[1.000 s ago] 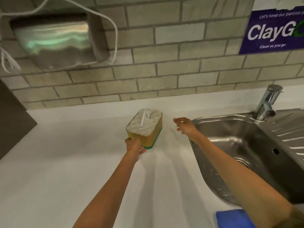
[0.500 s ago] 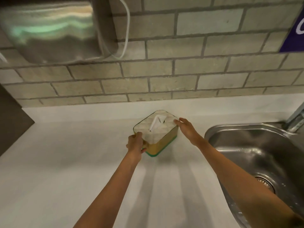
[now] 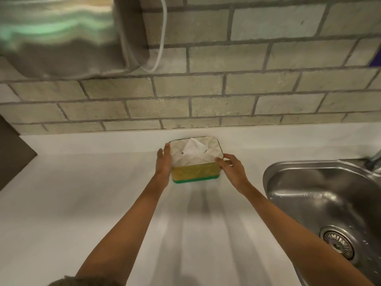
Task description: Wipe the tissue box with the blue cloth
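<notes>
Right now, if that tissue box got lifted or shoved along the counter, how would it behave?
The tissue box looks rigid, so it probably keeps its shape between the left hand and right hand. Low and broad, it seems unlikely to tip. On the smooth counter it would likely slide easily.

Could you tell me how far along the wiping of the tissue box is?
Nothing looks wiped yet. In hand: the left hand and right hand flank the tissue box on the counter, one at each end, beside the sink. Left: the blue cloth is not in view, so fetching it and all the wiping remain.
</notes>
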{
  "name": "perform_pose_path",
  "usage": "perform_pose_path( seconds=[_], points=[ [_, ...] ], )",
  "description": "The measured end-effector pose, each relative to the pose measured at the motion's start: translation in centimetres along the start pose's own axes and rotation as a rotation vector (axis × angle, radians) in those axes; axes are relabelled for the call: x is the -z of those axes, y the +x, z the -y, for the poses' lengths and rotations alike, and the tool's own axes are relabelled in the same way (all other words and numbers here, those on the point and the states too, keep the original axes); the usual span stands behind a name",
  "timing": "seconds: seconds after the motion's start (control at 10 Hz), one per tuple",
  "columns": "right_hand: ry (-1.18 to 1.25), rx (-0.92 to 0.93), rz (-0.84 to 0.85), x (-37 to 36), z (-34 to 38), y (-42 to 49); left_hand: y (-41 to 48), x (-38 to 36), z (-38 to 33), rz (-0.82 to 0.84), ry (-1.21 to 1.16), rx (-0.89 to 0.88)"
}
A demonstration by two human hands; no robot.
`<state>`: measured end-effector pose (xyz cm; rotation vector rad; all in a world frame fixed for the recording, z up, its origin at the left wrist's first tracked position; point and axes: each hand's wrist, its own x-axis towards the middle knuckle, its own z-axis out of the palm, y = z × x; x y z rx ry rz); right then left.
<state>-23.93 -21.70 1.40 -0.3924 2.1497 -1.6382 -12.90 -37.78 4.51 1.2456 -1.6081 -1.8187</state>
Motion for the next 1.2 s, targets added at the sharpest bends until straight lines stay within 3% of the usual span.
perform_pose_path(
  seconds=[0.2,0.8,1.0,1.2],
  points=[
    [0.000,0.002,-0.011,-0.7,0.6,0.7,1.5,-0.2,-0.6,0.077,-0.092,-0.026],
    [0.046,-0.077,0.002,-1.1,1.3,1.6,3.5,-0.6,-0.9,0.104,-0.043,-0.019],
    [-0.081,-0.095,0.014,-0.4,1.8,0.3,2.1,0.3,-0.4,-0.019,0.234,-0.087],
    [-0.258,-0.074,0.041,1.1,2.3,-2.4,-1.8,1.4,0.8,-0.034,0.599,-0.422]
  ],
)
